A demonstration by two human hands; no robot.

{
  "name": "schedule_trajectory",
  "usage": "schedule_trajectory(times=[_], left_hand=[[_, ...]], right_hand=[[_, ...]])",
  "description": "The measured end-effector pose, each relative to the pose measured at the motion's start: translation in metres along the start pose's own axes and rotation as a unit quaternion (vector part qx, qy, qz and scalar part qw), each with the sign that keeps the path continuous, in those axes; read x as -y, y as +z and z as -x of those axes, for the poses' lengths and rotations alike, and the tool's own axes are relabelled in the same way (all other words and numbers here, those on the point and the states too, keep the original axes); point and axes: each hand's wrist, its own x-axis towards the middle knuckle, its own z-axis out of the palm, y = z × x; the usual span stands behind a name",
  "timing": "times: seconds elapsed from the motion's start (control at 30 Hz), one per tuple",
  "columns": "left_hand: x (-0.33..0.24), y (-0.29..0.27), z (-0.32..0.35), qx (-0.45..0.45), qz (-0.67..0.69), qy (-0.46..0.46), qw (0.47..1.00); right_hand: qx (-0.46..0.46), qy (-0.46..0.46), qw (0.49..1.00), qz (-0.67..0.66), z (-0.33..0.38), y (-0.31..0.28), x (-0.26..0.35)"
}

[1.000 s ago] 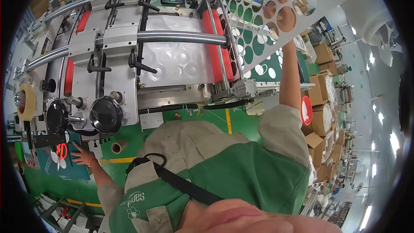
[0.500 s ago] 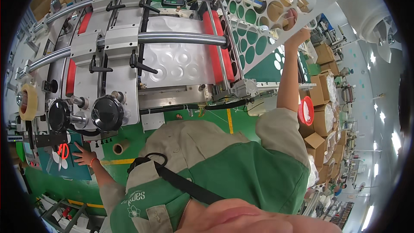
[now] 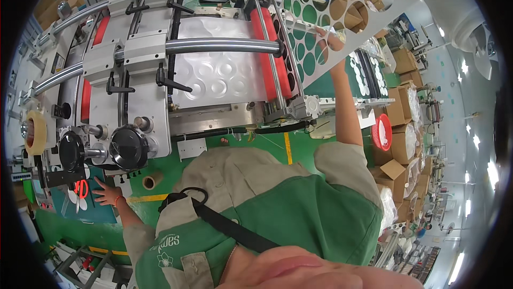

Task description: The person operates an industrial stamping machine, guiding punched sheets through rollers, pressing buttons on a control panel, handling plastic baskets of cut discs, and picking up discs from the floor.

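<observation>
My left hand (image 3: 109, 195) rests with fingers spread at the edge of a dark green mat (image 3: 96, 213) and holds nothing. Beside its fingertips lie orange-handled scissors (image 3: 81, 188) and small white discs. My right arm reaches far right, up to a white sheet web (image 3: 355, 43) full of round holes that slants off the machine. Behind this web, partly seen through the holes, my right hand (image 3: 331, 43) has a finger stretched out; the web hides the rest. Past that hand, white cut discs (image 3: 359, 75) lie in rows on a green belt.
The machine has steel rods (image 3: 224, 46), red rollers (image 3: 265, 54), black knobs (image 3: 128, 147) and embossed white film (image 3: 214, 70). A tape roll (image 3: 36, 135) hangs at the left. Right of me stand a red basket (image 3: 381, 132) and cardboard boxes (image 3: 393, 174). A cardboard tube (image 3: 153, 180) is on the floor.
My right hand has moved left and slightly down behind the holed web. My left hand stays spread by the scissors. The view has shifted slightly.
</observation>
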Motion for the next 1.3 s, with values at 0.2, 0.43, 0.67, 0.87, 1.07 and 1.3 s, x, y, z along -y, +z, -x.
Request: schedule_trajectory(times=[0.2, 0.43, 0.67, 0.87, 1.07, 1.3], left_hand=[[0.002, 0.001, 0.0, -0.003, 0.0, -0.006, 1.0], [-0.002, -0.002, 0.0, -0.012, 0.012, -0.001, 1.0], [-0.002, -0.005, 0.001, 0.011, 0.002, -0.015, 1.0], [-0.008, -0.008, -0.001, 0.019, 0.005, -0.009, 1.0], [-0.001, -0.007, 0.001, 0.023, 0.016, -0.018, 0.999], [-0.004, -0.014, 0.003, 0.038, 0.008, -0.017, 0.999]], right_hand=[[-0.082, 0.222, 0.963, -0.133, 0.031, 0.008, -0.012], [0.233, 0.207, 0.933, -0.18, 0.047, 0.025, -0.007], [0.133, 0.258, 0.938, -0.189, 0.059, 0.011, -0.069], [0.266, 0.162, 0.946, -0.087, 0.025, 0.014, -0.14], [0.277, 0.142, 0.95, 0.021, -0.039, -0.001, -0.107], [0.056, -0.033, 0.997, -0.041, -0.084, 0.034, -0.046]])
